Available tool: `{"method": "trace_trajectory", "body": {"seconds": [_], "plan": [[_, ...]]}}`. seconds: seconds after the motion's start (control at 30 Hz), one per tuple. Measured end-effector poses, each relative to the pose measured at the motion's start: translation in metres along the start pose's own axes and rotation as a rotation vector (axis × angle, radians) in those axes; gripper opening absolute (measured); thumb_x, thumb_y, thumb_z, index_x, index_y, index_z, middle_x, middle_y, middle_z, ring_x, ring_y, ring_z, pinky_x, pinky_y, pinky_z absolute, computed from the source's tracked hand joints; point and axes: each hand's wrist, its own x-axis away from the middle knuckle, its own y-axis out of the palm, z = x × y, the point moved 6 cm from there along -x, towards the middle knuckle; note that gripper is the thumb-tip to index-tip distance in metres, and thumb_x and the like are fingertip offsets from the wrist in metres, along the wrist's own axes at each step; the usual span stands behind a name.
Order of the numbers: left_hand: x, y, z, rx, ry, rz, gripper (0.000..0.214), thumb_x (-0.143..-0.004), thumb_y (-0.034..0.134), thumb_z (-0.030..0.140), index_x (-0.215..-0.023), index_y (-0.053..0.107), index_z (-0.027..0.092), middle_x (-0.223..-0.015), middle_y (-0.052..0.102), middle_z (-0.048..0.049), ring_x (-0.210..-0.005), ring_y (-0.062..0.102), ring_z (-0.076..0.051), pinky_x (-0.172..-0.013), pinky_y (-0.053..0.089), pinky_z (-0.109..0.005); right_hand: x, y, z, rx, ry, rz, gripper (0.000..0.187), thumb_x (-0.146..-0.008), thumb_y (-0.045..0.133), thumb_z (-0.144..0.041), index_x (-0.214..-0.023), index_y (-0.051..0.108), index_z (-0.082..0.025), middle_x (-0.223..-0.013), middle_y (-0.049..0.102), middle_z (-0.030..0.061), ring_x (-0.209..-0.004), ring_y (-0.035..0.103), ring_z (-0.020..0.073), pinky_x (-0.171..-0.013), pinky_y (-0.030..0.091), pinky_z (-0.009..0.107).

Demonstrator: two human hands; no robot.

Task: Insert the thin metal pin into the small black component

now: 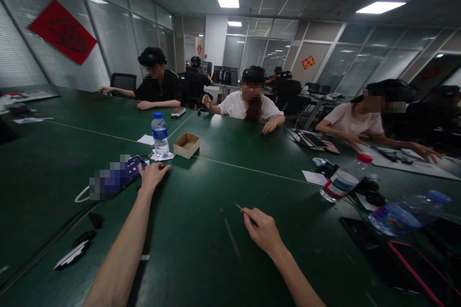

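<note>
My left hand rests over the green table with its fingers apart, beside the right end of a dark purple case with a white loop. Whether the fingertips touch that case I cannot tell. A small open cardboard box and a water bottle with a blue cap stand just beyond this hand. Low over the table, my right hand is closed in a pinch on a thin, pale toothpick, whose tip points forward and left.
On the right lie a red-capped bottle, a blue-capped bottle and a red-edged phone. Black scraps and cables are at the left. Several people sit around the table, one straight across.
</note>
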Motion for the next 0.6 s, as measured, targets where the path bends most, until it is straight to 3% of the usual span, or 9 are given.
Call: {"method": "trace_trajectory", "body": {"seconds": [0.6], "plan": [[0.0019, -0.0022, 0.0012, -0.003, 0.0, -0.001, 0.044, -0.081, 0.046, 0.06, -0.086, 0.072, 0.025, -0.093, 0.07, -0.0096, -0.097, 0.06, -0.033, -0.107, 0.006, -0.059, -0.001, -0.0007, -0.0014, 0.004, 0.004, 0.007, 0.034, -0.097, 0.035, -0.027, -0.104, 0.067, -0.017, -0.08, 0.066, 0.005, -0.06, 0.059, 0.0099, -0.051, 0.048, 0.019]]}}
